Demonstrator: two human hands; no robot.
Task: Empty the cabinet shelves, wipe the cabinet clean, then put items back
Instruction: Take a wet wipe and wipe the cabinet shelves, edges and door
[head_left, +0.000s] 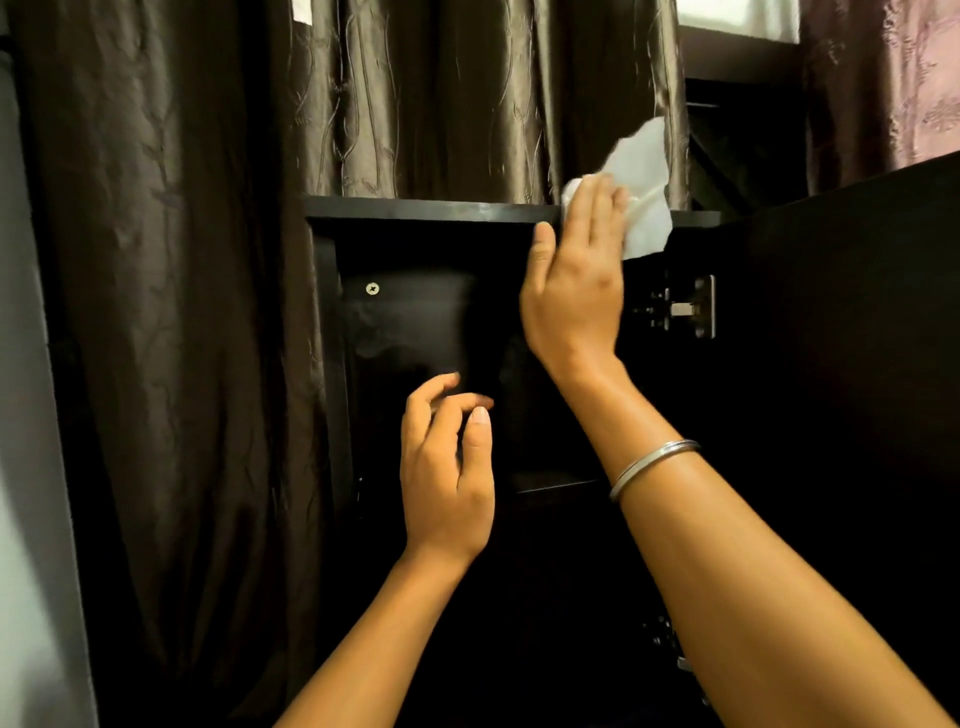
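The white cloth (641, 192) lies on the front edge of the top panel (431, 210) of the dark cabinet (332, 322), near its right end. It sits under and beyond the fingers of the right hand (576, 280), which press it flat against the edge; the thumb rests on the front face of the panel and the fingers look nearly straight. Loose folds of the cloth stick out above and to the right of the hand. The panel's long axis runs from left to right, and the unwiped length lies to the left of the cloth, so the next stroke probably goes that way. The right hand is clearly the nearer one. The left hand (447, 467) hovers lower, in front of the open compartment, with loosely curled fingers that hold nothing. The open door (841, 322) with a metal hinge (685, 306) stands to the right, and brown curtains (441, 98) hang behind. The visible compartment appears empty. No brand, label or writing can be read anywhere.
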